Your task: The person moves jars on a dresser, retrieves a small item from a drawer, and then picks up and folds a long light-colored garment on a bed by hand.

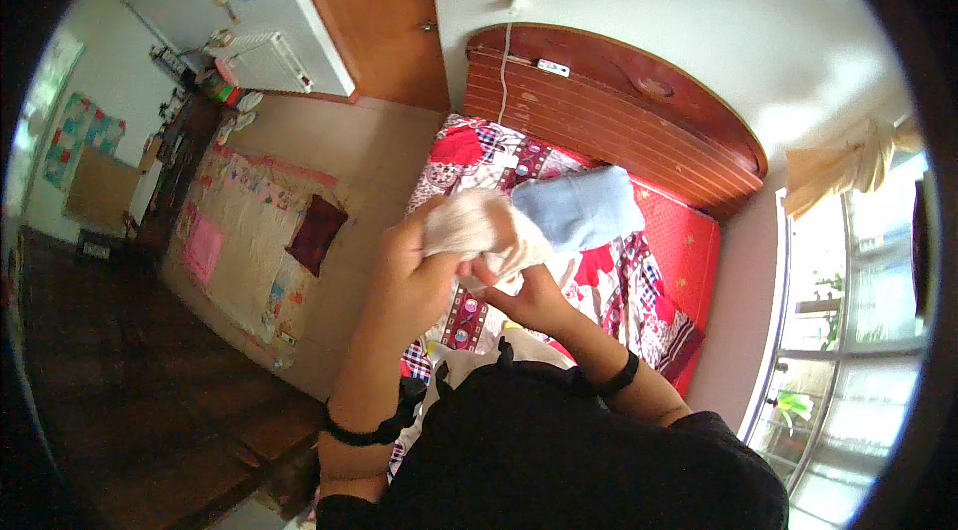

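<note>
Between both hands, above the bed, is a bunched piece of cream cloth (479, 223); its exact kind cannot be told. My left hand (419, 268) grips its left side, the fingers partly hidden by the fabric. At the cloth's lower right edge, my right hand (528, 298) pinches it with thumb and fingers. A folded blue-grey cloth (580, 208) lies on the bed just beyond the cream one. Beneath everything spreads a rumpled red, white and maroon patterned bed cover (468, 320).
A wooden headboard (614, 96) bounds the bed's far side, with a white power strip (553, 67) on it. Red mattress (677, 268) shows at right, beside a window (838, 305). On the floor at left lie a mat (243, 253) and a dark red cushion (316, 234).
</note>
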The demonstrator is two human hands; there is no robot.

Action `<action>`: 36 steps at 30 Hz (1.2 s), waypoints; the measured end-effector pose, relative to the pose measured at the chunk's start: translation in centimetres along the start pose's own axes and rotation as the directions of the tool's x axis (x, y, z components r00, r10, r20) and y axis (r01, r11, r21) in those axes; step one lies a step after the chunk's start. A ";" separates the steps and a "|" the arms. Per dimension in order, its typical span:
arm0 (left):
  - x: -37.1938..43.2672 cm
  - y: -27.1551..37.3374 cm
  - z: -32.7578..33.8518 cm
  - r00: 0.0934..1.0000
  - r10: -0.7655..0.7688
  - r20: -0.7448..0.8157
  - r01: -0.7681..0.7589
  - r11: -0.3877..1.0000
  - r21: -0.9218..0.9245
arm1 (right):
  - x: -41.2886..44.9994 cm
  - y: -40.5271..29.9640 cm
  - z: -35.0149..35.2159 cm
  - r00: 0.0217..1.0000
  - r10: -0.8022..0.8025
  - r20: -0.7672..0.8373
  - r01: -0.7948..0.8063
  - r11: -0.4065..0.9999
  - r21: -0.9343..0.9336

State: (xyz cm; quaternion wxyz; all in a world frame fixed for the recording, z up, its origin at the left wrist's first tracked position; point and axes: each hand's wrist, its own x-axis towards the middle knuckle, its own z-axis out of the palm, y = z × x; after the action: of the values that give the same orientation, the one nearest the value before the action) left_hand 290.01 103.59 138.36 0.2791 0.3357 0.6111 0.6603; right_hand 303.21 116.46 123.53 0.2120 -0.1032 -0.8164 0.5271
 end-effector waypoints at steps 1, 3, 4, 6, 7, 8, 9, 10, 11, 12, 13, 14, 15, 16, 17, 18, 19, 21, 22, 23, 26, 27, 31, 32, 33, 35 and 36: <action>-0.4 0.2 0.2 0.998 0.006 -0.061 -0.007 1.000 -0.017 | 0.0 0.8 0.0 0.998 -0.033 -0.046 0.030 0.998 -0.048; -0.7 0.5 0.1 0.984 0.161 -0.078 -0.158 0.986 0.051 | -0.5 1.7 -0.7 0.992 -0.082 -0.095 0.069 0.989 -0.132; -1.0 0.8 0.6 0.969 0.156 -0.189 -0.156 0.988 0.015 | -0.7 2.5 -1.0 0.994 -0.069 -0.089 0.046 0.969 -0.241; -1.5 0.7 0.7 0.883 0.252 -0.395 -0.234 0.968 0.096 | -1.7 4.8 -1.2 0.997 -0.051 -0.051 0.031 0.943 -0.330; -2.5 0.5 -0.9 0.850 0.441 -0.288 -0.235 0.807 0.541 | -2.0 5.8 -1.3 0.999 -0.040 -0.024 0.030 0.939 -0.342; -3.5 0.2 -2.6 0.779 0.605 -0.168 -0.179 0.470 0.864 | -2.5 7.1 -1.6 0.999 -0.020 0.027 0.029 0.923 -0.383; -4.2 0.1 -3.3 0.726 0.682 -0.090 -0.192 0.327 0.925 | -3.3 9.0 -1.7 0.998 -0.014 0.058 0.038 0.898 -0.438; -5.1 0.5 -4.1 0.662 0.749 -0.015 -0.171 0.170 0.971 | -3.7 9.5 -1.7 0.997 0.042 0.071 -0.010 0.918 -0.397; -6.2 1.3 -4.8 0.599 0.799 -0.058 -0.117 0.159 0.980 | -3.9 9.9 -1.7 0.991 0.097 0.088 -0.060 0.932 -0.356; -6.7 2.3 -5.0 0.539 0.829 -0.150 -0.085 0.231 0.969 | -4.4 10.8 -1.9 0.960 0.237 0.149 -0.180 0.930 -0.321; -7.0 3.3 -5.0 0.470 0.838 -0.276 -0.069 0.346 0.936 | -4.4 11.1 -2.4 0.958 0.223 0.180 -0.146 0.921 -0.362; -7.3 4.4 -5.0 0.410 0.833 -0.371 -0.060 0.431 0.900 | -4.8 11.4 -2.5 0.971 0.172 0.169 -0.099 0.923 -0.372; -8.1 6.4 -4.9 0.340 0.826 -0.450 -0.039 0.490 0.871 | -4.8 11.1 -2.4 0.981 0.104 0.162 -0.036 0.926 -0.376; -8.4 6.9 -4.7 0.293 0.822 -0.489 -0.044 0.522 0.852 | -5.0 11.5 -2.1 0.980 0.104 0.168 -0.034 0.928 -0.371; -8.9 7.5 -4.5 0.266 0.815 -0.515 -0.018 0.538 0.843 | -5.1 11.8 -1.7 0.985 0.073 0.159 -0.018 0.947 -0.319; -9.3 8.1 -4.7 0.239 0.812 -0.532 0.004 0.547 0.837 | -5.1 11.7 -1.2 0.988 0.044 0.147 -0.003 0.964 -0.264; -9.8 8.5 -4.6 0.221 0.807 -0.548 0.032 0.555 0.831 | -5.0 11.6 -0.9 0.988 0.045 0.148 -0.005 0.966 -0.258; -10.8 9.0 -4.0 0.197 0.796 -0.572 0.078 0.569 0.819 | -4.8 11.2 -0.4 0.943 0.210 0.257 -0.169 0.970 -0.172; -11.3 9.0 -3.8 0.187 0.789 -0.585 0.095 0.578 0.810 | -4.8 11.8 0.4 0.950 0.199 0.240 -0.154 0.969 -0.192; -11.6 9.2 -3.6 0.183 0.783 -0.595 0.112 0.585 0.803 | -4.6 12.1 0.8 0.950 0.200 0.238 -0.157 0.969 -0.189; -12.8 9.4 -2.8 0.167 0.768 -0.618 0.153 0.599 0.786 | -3.9 12.2 1.7 0.905 0.222 0.363 -0.213 0.975 -0.066; -13.2 9.4 -2.6 0.161 0.765 -0.624 0.162 0.603 0.781 | -3.8 12.5 2.0 0.905 0.216 0.367 -0.208 0.976 -0.061; -14.9 9.7 -2.1 0.128 0.752 -0.646 0.207 0.617 0.759 | -2.7 12.0 2.8 0.870 -0.005 0.492 -0.003 1.000 0.015; -15.3 9.8 -2.1 0.120 0.749 -0.652 0.220 0.621 0.753 | -2.7 11.9 3.3 0.866 -0.113 0.487 0.135 0.991 -0.010; -15.6 9.9 -2.0 0.109 0.742 -0.661 0.229 0.628 0.743 | -2.6 12.0 3.6 0.847 -0.221 0.483 0.272 0.962 -0.038; -16.3 10.1 -2.0 0.086 0.729 -0.679 0.246 0.645 0.724 | -2.9 12.6 5.0 0.798 -0.265 0.541 0.270 0.960 0.072; -16.6 10.2 -1.9 0.074 0.724 -0.686 0.255 0.651 0.715 | -3.3 13.0 6.0 0.739 -0.172 0.652 0.126 0.985 0.117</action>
State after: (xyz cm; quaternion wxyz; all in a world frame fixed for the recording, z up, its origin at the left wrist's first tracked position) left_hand 299.19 88.45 146.71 -0.4723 -0.0027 0.7524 0.4592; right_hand 302.66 115.75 108.91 -0.0447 0.1618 -0.8265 0.5373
